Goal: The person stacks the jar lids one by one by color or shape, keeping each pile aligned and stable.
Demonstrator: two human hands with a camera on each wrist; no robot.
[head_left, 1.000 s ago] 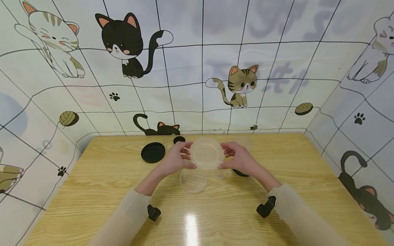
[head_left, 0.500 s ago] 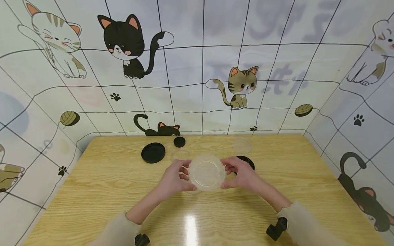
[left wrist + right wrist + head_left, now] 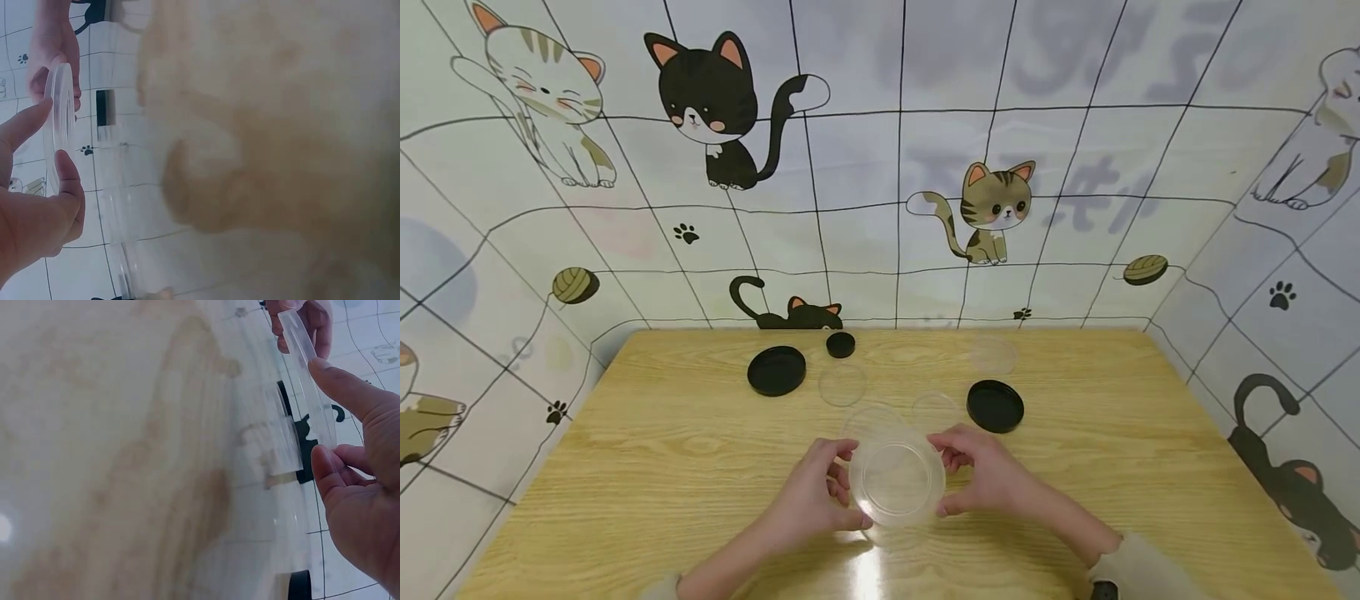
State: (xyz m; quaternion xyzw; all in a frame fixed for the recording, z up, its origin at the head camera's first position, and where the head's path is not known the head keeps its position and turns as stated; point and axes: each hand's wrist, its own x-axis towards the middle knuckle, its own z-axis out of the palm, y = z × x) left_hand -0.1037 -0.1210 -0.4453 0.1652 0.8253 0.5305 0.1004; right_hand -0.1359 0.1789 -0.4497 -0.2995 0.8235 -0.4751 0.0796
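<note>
Over the near middle of the table [image 3: 662,467], the left hand [image 3: 820,492] and right hand [image 3: 981,475] pinch opposite edges of a clear lid [image 3: 897,479], raised off the wood. Handling seems partway: it is lifted but not set down or fitted to anything. Farther off stand clear round pieces [image 3: 842,385], apparently shallow containers with nothing visible inside, though their see-through walls make that uncertain. Around them lie a large black disc [image 3: 777,371] and small black cap [image 3: 841,344] at far left, and another black disc [image 3: 996,406] at right, all apparently untouched.
</note>
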